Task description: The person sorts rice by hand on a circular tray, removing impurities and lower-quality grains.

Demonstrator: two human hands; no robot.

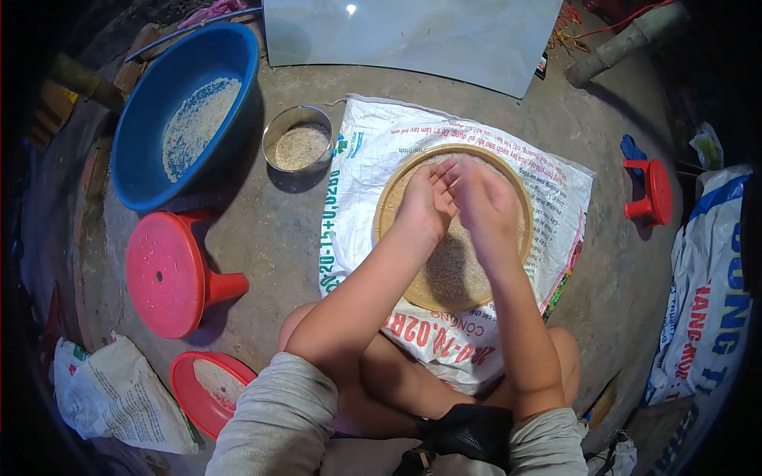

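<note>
A round woven tray (386,208) spread with pale rice grains (456,266) lies in front of me on a flattened white printed sack (357,151). Over the tray's far half, my left hand (430,197) is cupped with the palm turned inward and its fingers loosely curled and apart; no object shows in it. My right hand (487,200) is close beside it, its fingers smeared by motion, so what it holds, if anything, cannot be made out. Both hands hide part of the rice below them.
To the left are a metal pot of grain (298,141), a large blue basin with rice (242,47), a red stool (163,274) and a red bowl (184,381). A glossy panel (413,36) is at the back. Another red stool (657,193) and a filled sack (706,293) stand right.
</note>
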